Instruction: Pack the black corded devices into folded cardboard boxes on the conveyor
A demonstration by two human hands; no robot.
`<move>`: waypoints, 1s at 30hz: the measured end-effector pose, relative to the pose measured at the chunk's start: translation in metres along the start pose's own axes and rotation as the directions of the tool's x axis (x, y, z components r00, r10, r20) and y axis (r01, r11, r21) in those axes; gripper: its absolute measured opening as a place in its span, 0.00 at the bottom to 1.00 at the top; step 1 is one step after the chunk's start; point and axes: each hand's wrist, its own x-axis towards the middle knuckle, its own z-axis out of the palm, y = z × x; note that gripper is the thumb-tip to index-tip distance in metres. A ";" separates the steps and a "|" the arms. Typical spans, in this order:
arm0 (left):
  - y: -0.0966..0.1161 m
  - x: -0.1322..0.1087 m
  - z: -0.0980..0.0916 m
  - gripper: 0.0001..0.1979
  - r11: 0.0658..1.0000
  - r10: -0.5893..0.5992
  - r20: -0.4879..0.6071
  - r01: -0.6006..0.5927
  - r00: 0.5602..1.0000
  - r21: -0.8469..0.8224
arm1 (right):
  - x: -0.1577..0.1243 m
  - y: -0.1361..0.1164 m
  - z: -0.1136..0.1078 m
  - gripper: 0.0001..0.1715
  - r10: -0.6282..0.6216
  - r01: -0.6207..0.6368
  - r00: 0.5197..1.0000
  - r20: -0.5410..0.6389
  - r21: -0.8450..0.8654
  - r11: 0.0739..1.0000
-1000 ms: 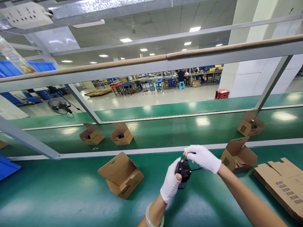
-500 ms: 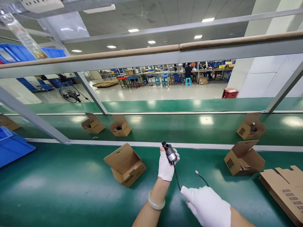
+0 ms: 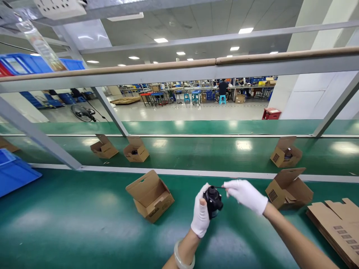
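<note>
A small black pump (image 3: 213, 204) is gripped in my white-gloved left hand (image 3: 201, 215), its round nozzle tilted up toward me. My gloved right hand (image 3: 245, 194) is to the right of it, with thumb and fingertips pinched on the pump's thin black cable (image 3: 220, 187). The cable runs short and nearly level from the pump to those fingertips; its far end is hidden. Left of my hands an open cardboard box (image 3: 153, 203) stands on the green work surface, flap up. Another open box (image 3: 290, 190) stands to the right, beyond my right hand.
Flattened cardboard boxes (image 3: 338, 228) are stacked at the right edge. A blue bin (image 3: 17, 173) sits at the left. Behind a white rail, the green belt (image 3: 196, 155) carries several open boxes. A slanted metal post (image 3: 42, 134) rises at the left.
My right hand has risen from the lower right to beside the pump, bringing the cable up. My left hand has turned the pump nozzle toward me. Boxes on the far belt have shifted left.
</note>
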 end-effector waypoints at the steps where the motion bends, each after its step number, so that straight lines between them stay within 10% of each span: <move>1: 0.002 0.005 -0.004 0.40 0.999 0.031 -0.078 -0.029 0.996 0.024 | -0.009 0.001 0.010 0.16 -0.014 0.015 0.999 0.029 -0.033 0.999; 4: 0.007 0.020 -0.015 0.36 0.952 0.183 -0.189 -0.126 0.965 0.280 | -0.043 -0.014 0.027 0.15 -0.110 0.135 0.989 0.103 -0.280 0.950; 8: 0.007 0.022 -0.015 0.38 0.829 0.234 -0.039 -0.179 0.971 0.530 | -0.063 -0.054 0.007 0.16 -0.232 0.297 0.955 0.186 -0.564 0.770; 14: 0.000 -0.005 0.008 0.44 0.822 0.111 0.341 -0.279 0.934 0.497 | -0.020 -0.026 -0.022 0.14 -0.149 0.141 0.988 -0.051 -0.137 0.981; 19: -0.013 -0.004 0.019 0.38 0.928 0.064 0.143 -0.111 0.988 0.355 | -0.033 0.017 0.007 0.17 0.056 -0.032 0.991 -0.121 0.192 0.981; 25: -0.026 0.006 0.076 0.34 0.967 -0.021 0.076 0.001 0.997 0.255 | -0.082 0.013 -0.009 0.20 0.120 -0.096 0.970 -0.212 0.118 0.988; 30: -0.046 0.011 0.131 0.35 0.968 -0.063 0.373 -0.034 0.926 0.247 | -0.116 0.037 -0.066 0.14 0.200 -0.261 0.928 -0.314 -0.167 0.951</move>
